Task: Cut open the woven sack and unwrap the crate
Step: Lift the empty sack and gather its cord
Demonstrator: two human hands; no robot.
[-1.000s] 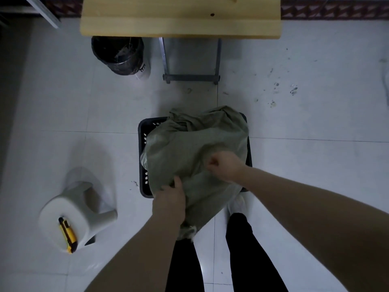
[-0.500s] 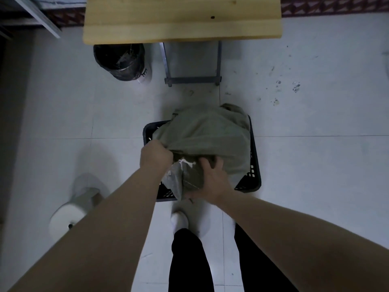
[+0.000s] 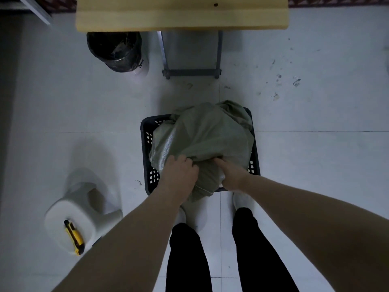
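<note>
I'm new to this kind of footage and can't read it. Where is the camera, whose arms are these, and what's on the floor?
No machine here: a person wears one camera on the head, looking down past their own arms and legs. On the tiled floor stands a black crate draped in a grey-green woven sack. The left hand and right hand both grip the sack's near edge with curled fingers. To the left, a yellow utility knife lies on a white stool. Farther off are a wooden table and a dark bin.
</note>
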